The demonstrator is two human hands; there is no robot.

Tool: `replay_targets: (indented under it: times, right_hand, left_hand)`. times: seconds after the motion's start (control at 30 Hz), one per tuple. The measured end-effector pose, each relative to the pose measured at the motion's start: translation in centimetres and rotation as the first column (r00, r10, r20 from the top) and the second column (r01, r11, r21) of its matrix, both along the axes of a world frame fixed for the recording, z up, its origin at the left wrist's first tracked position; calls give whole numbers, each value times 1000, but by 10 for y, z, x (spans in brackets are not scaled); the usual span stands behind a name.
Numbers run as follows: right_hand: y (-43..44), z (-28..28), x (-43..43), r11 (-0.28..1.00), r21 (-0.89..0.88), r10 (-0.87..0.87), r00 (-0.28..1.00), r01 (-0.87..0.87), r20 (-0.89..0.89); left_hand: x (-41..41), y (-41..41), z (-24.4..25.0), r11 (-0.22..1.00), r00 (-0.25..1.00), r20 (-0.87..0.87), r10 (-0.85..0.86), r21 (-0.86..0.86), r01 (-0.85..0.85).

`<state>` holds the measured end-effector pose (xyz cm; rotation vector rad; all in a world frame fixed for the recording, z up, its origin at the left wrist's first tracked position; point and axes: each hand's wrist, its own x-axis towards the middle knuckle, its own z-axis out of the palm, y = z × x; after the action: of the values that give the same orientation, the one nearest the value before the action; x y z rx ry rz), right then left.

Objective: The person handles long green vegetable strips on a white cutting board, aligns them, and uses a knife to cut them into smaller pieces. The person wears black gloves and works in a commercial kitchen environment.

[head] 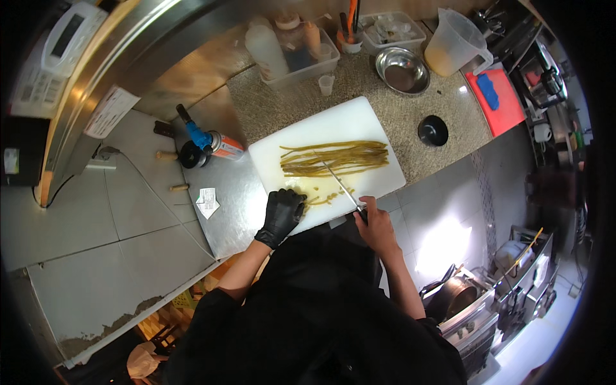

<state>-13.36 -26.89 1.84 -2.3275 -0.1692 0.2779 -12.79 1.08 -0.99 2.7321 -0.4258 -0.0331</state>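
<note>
On a white cutting board (317, 126) lies a bundle of long, thin, olive-green vegetable stalks (356, 156). Short cut pieces (332, 196) are scattered on the board nearer to me. My left hand (284, 211), in a black glove, rests at the board's near left, fingers curled on the ends of a few stalks beside those pieces. Bare, my right hand (376, 225) grips the black handle of a kitchen knife (340, 182). The blade slants up and left across the board, its tip over the bundle. What lies beneath my left fingers is mostly hidden.
A blow torch (199, 137) on a gas canister stands left of the board, near a paper label (208, 202). Behind are a plastic bin of bottles (301, 72), a small cup (326, 85), a steel bowl (403, 70) and a measuring jug (452, 43). A black bowl (433, 131) sits right.
</note>
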Motion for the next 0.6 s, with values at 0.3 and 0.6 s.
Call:
replay_targets:
  times: [0.3,0.6]
  right_hand:
    - [-28,7,47,964,-82,259,961,-252,97]
    - [-13,16,91,800,-219,587,804,-558,97]
  left_hand:
    - [-13,-14,-27,998,1000,10,28,-59,-27]
    - [-39,-30,2,958,923,259,286,-55,-282]
